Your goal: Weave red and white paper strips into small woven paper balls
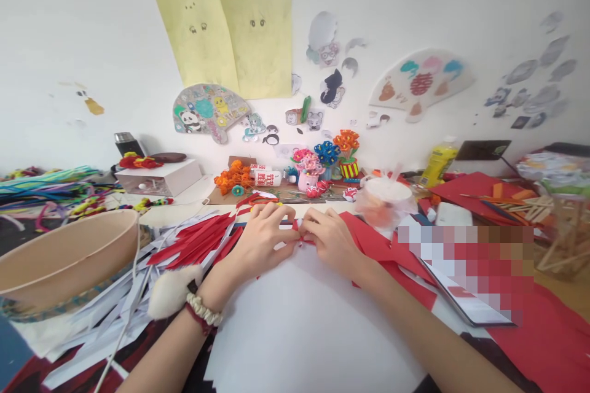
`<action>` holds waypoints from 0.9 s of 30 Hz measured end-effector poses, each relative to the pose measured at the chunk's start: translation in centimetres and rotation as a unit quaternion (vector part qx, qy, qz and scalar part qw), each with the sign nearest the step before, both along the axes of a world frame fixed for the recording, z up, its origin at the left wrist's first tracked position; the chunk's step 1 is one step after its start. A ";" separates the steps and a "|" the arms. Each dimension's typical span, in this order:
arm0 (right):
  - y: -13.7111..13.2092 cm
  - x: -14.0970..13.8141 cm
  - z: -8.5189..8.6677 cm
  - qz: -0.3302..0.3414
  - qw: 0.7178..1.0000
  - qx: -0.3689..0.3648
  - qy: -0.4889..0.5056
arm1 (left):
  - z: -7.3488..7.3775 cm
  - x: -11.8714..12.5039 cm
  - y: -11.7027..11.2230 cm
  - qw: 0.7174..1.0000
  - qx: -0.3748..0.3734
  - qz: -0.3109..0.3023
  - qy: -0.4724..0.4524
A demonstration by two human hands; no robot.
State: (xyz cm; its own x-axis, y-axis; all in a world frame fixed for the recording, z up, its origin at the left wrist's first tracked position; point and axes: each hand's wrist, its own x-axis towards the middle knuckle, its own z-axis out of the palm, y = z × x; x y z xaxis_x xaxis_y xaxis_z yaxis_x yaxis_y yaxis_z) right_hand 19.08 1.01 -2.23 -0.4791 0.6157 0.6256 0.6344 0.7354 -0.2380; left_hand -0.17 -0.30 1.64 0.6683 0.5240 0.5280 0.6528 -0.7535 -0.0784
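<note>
Both my hands meet above the far edge of a large white sheet of paper (318, 325). Between their fingertips is a small piece of red paper (296, 225), mostly covered by my fingers. My left hand (262, 236) pinches it from the left, thumb and fingers curled together. From the right, my right hand (332, 242) grips it the same way. Left of my left hand lies a pile of folded red paper strips (196, 239). Behind my right forearm are sheets of red paper (375, 239).
A beige oval basin (69, 252) stands at the left, with white paper strips (106, 313) beside it. A tablet (465, 295) leans at the right. Along the wall are craft flowers (308, 163), a white box (159, 178), a plastic-wrapped cup (387, 193) and a yellow bottle (439, 163).
</note>
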 end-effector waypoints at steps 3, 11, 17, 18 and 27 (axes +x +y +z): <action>-0.1 0.0 0.5 0.010 0.998 -0.013 0.065 | 0.5 0.2 -0.4 0.999 -0.017 0.001 -0.031; -0.9 0.0 2.3 0.085 0.960 -0.145 0.225 | 1.7 0.7 -1.4 0.983 -0.112 0.030 -0.145; -0.8 0.3 2.7 0.120 0.942 -0.215 0.228 | 1.8 0.8 -1.3 0.962 -0.199 -0.002 -0.186; -0.8 0.3 2.7 0.120 0.942 -0.217 0.227 | 1.7 0.9 -1.2 0.961 -0.200 0.003 -0.189; -0.5 0.3 2.2 0.110 0.952 -0.203 0.200 | 0.8 1.4 -1.2 0.971 -0.142 0.070 -0.181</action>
